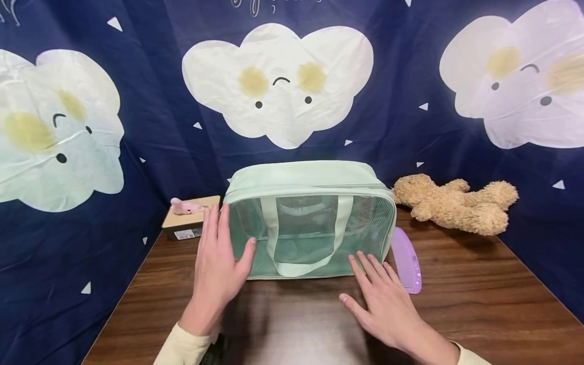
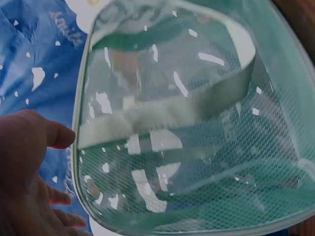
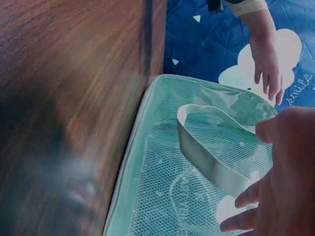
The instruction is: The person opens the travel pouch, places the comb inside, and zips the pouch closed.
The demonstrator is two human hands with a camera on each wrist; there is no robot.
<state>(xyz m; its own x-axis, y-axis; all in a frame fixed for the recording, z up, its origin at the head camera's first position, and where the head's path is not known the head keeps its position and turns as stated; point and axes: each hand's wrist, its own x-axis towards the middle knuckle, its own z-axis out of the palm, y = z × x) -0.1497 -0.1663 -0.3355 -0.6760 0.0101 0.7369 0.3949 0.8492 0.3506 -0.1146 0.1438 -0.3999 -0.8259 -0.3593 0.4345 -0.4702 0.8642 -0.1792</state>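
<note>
A pale cream left sleeve (image 1: 182, 349) with a dark, indistinct object (image 1: 215, 352) beside it and a matching right sleeve (image 1: 467, 357) leave the left hand (image 1: 218, 268) and right hand (image 1: 385, 299) bare.

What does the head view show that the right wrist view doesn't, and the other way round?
Only the head view: a comb, a teddy, a box and the pink item on it.
Only the right wrist view: the word "smile", readable on the curtain.
Both: bag, strap, left hand, right hand, table and curtain.

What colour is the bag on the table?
The bag is pale mint green; the head view shows it best.
</note>
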